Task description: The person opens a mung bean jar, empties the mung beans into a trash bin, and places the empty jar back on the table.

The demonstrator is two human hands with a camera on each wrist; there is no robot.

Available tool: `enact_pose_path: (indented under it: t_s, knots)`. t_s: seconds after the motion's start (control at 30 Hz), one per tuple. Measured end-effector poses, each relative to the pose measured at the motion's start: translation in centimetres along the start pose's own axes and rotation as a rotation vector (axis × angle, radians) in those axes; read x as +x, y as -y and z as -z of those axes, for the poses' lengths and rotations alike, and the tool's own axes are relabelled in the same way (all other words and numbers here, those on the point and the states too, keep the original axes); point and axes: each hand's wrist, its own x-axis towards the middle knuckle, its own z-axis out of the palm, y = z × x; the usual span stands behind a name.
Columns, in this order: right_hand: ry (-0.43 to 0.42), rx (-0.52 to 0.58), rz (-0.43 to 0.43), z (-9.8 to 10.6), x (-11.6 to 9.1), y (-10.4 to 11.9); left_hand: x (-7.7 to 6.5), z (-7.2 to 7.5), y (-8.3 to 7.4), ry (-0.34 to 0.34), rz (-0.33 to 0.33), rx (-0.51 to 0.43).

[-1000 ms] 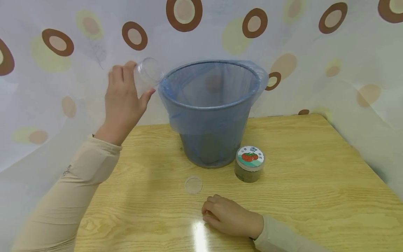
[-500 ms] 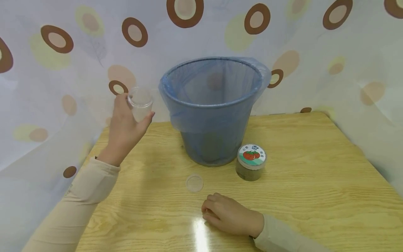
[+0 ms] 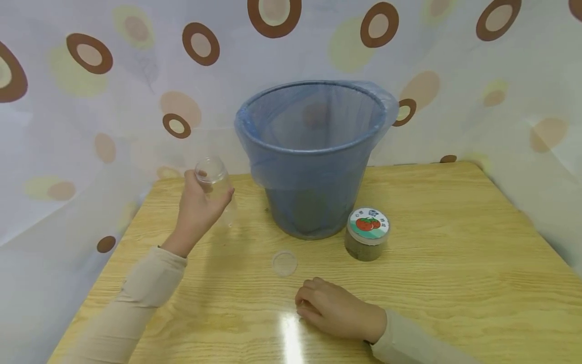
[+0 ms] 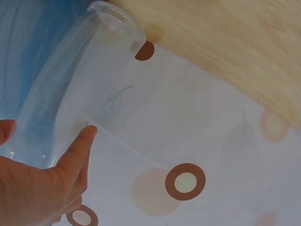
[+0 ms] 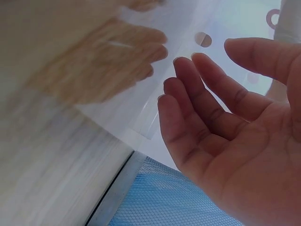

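My left hand (image 3: 197, 215) grips a clear plastic jar (image 3: 219, 189) between thumb and fingers, left of the bin, with its uncovered mouth tipped up. In the left wrist view the see-through wall of the jar (image 4: 80, 70) appears above my thumb and fingers, and no contents show in it. My right hand (image 3: 338, 309) rests near the front of the table, fingers loosely curled. The right wrist view shows that hand (image 5: 235, 127) holding nothing. A clear round disc (image 3: 285, 263), like a lid, lies flat on the table just beyond my right fingertips.
A mesh waste bin (image 3: 313, 202) lined with a blue plastic bag (image 3: 313, 164) stands at the back middle of the wooden table (image 3: 454, 253). By its base on the right sits a lidded jar (image 3: 367, 235) with a tomato label. A patterned sheet (image 3: 136, 101) hangs behind.
My left hand has come down from beside the bin's rim, bringing the clear jar lower and turning its mouth upward. My right hand, the disc and the tomato-label jar have stayed in place.
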Motion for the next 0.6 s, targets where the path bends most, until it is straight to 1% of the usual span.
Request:
enact_pose_path:
  t_s: [0.13, 0.37, 0.43, 0.6]
  knots:
    - [-0.014, -0.007, 0.007, 0.0, -0.1, 0.0, -0.5, -1.0, 0.9, 0.034, 0.004, -0.03]
    - [-0.034, -0.009, 0.014, 0.0, -0.3, 0.0, -1.3, -2.1, 1.5, 0.124, 0.064, -0.017]
    - [-0.038, -0.019, 0.018, 0.0, -0.3, 0.0, -1.5, -2.2, 1.7, 0.136, 0.071, -0.018]
    - [-0.04, -0.029, 0.019, 0.0, -0.2, 0.1, -1.9, -2.3, 2.1, 0.142, 0.077, -0.03]
